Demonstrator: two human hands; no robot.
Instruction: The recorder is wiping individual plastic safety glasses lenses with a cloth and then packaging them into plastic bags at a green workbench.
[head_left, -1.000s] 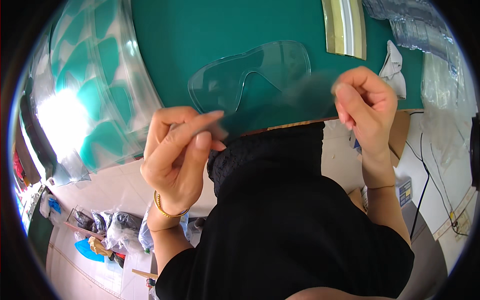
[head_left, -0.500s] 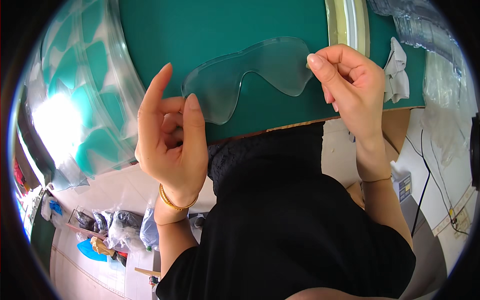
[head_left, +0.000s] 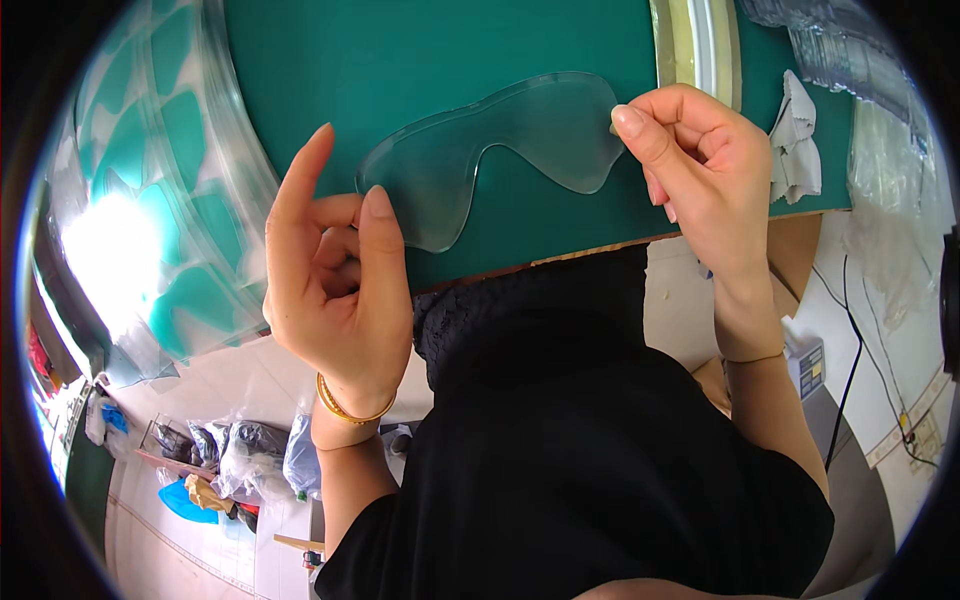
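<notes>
A clear one-piece visor lens point(head_left: 545, 125), with a notch in its lower edge, is held by its two ends over the green tabletop. My left hand point(head_left: 340, 265) grips its left end between thumb and bent fingers, the index finger pointing up and away from it. At the other end, my right hand point(head_left: 700, 165) pinches the lens between thumb and fingertips, the other fingers curled. The lens lies slightly tilted, its right end farther from me. My fingers cover both of its tips.
Translucent plastic sheeting point(head_left: 145, 150) with green curved shapes showing in it lies at the left. A pale grey cloth point(head_left: 795, 150) rests right of my right hand, near a white and yellowish strip point(head_left: 705, 50). Clear plastic wrap point(head_left: 890, 190) hangs at the far right. Bagged items point(head_left: 255, 455) stand lower left.
My left hand and the left end of the lens have shifted very slightly left. Both hands keep the same hold, and my right hand has barely moved.
</notes>
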